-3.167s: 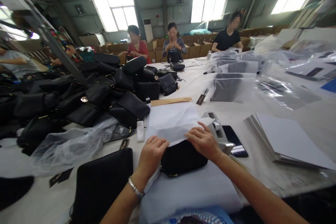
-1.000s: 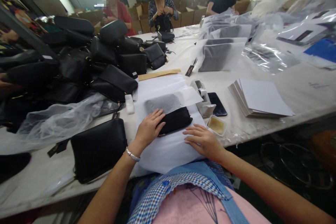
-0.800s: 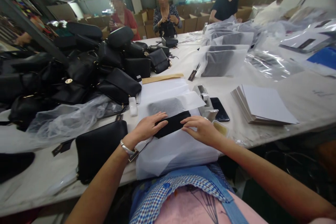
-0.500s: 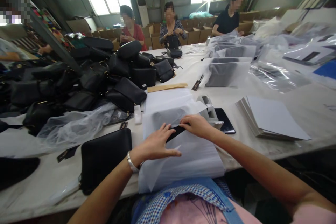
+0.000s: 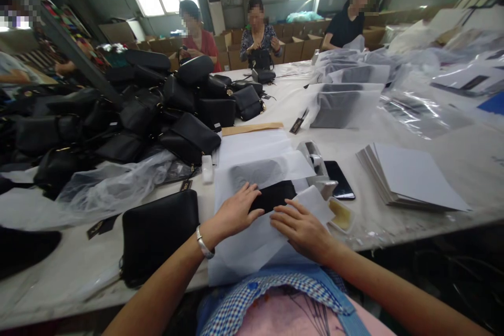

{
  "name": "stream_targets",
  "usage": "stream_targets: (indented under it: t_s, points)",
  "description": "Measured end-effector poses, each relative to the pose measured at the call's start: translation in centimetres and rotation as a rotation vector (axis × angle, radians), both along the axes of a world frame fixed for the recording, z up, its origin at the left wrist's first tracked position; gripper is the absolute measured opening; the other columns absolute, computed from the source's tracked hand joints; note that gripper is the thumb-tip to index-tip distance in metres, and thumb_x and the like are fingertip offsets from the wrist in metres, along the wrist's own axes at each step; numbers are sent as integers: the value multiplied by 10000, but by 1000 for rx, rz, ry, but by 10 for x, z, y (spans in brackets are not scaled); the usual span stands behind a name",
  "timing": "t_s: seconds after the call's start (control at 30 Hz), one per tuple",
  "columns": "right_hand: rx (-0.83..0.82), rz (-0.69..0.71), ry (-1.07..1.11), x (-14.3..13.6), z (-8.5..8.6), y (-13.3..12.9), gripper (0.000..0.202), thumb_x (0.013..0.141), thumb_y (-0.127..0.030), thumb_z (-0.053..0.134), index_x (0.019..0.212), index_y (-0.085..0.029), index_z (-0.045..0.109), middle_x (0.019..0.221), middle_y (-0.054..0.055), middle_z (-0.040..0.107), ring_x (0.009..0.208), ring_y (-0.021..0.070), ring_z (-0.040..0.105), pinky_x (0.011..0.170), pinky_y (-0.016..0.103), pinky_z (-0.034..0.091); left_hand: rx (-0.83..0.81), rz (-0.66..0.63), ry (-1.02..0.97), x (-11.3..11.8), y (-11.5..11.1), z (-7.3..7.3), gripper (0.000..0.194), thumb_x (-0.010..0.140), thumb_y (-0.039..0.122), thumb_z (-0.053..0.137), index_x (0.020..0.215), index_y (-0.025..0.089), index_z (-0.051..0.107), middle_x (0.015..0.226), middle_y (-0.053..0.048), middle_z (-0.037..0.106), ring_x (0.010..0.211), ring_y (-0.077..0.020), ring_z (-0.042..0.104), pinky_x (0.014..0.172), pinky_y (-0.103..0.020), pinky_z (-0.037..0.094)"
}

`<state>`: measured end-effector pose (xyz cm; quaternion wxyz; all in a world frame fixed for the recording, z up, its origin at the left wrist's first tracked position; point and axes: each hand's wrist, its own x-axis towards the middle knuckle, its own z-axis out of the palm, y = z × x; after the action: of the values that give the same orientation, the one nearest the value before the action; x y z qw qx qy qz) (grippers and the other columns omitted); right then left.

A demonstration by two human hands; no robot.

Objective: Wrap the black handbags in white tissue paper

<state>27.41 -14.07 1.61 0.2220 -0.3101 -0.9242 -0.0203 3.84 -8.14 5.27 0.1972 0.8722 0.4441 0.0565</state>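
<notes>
A black item (image 5: pixel 275 195), perhaps a strap or part of a bag, lies partly covered by thin white wrapping paper (image 5: pixel 252 252) in front of me. My left hand (image 5: pixel 238 211) rests on its left end with fingers spread. Flat on the paper near its lower right edge is my right hand (image 5: pixel 299 228), fingers stretched out. A dark shape shows through the upper paper flap (image 5: pixel 260 172). To the left lies a black bag (image 5: pixel 159 236). A tape dispenser (image 5: pixel 317 165) stands right of the paper, beside a dark phone (image 5: pixel 339 179) and a small dish with yellow contents (image 5: pixel 342 214).
Black bags (image 5: pixel 137 110) are heaped at the left, with a crumpled clear plastic bag (image 5: pixel 122 184) before them. A stack of grey boards (image 5: pixel 413 176) sits at right. Paper-wrapped items (image 5: pixel 340 107) line the back right. Several people work across the table.
My right hand has moved down and toward me, flattening from a pinch at the paper's edge. More of the black item shows, and the yellow dish is uncovered.
</notes>
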Motion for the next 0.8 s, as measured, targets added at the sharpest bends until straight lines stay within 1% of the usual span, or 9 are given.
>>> stream_targets:
  t_s: [0.07,0.1,0.17,0.27,0.37,0.5,0.6,0.7,0.8]
  points:
    - [105,62,74,0,-2,0,235,914,-96,528,1074,-201,662,1143,23,725,1142,194,610,1138,453,346,6,-10,-15,-2,2,-1,404,945,345,537,1315,185,539,1513,-107,450,1435,-286,341,1160,-449,347]
    - [136,79,106,0,0,-1,216,919,-97,527,1043,-207,666,1123,11,733,1117,181,624,1136,444,352,5,-16,-23,-3,4,-2,378,957,321,512,1312,195,540,1507,-96,460,1429,-276,357,1158,-443,353]
    - [156,79,139,-1,11,-2,206,920,-100,535,1032,-213,665,1095,4,743,1084,170,643,1133,440,358,-2,-24,-32,-6,8,-3,355,970,274,471,1312,207,539,1489,-75,488,1410,-258,394,1147,-421,371]
    - [107,2,132,-6,32,-3,248,919,-96,517,1062,-232,669,1057,9,750,1043,166,660,1133,440,349,8,-44,-51,-11,14,-1,362,972,240,446,1323,231,532,1440,-51,547,1366,-237,462,1119,-389,403]
    - [19,-87,97,-12,51,3,270,930,-111,488,1056,-252,682,1021,18,751,977,158,671,1128,429,337,2,-66,-79,-16,21,5,367,981,304,436,1330,258,537,1381,-42,601,1277,-230,557,1061,-365,448]
    - [-115,-158,7,-21,69,25,215,921,-156,529,958,-263,712,986,10,752,899,154,671,1081,394,346,-139,-79,-109,-23,34,19,434,990,463,389,1335,262,559,1336,-33,639,1188,-226,620,1010,-325,467]
    - [-181,-212,-117,-31,83,49,184,914,-200,554,880,-254,727,928,14,754,865,171,672,1014,380,369,-243,-103,-146,-27,47,29,472,994,506,341,1300,252,595,1322,-19,649,1185,-210,616,1026,-294,439]
    - [-185,-239,-269,-47,98,74,207,903,-187,539,828,-215,730,881,48,750,839,189,672,925,362,392,-300,-141,-192,-30,59,33,500,998,522,298,1235,248,642,1269,-7,679,1132,-195,634,1012,-278,441]
    - [-156,-272,-375,-62,107,95,199,851,-126,550,810,-192,733,878,80,747,854,209,673,897,365,384,-305,-125,-215,-33,66,33,529,993,545,286,1163,236,680,1196,-11,714,1062,-198,658,989,-295,461]
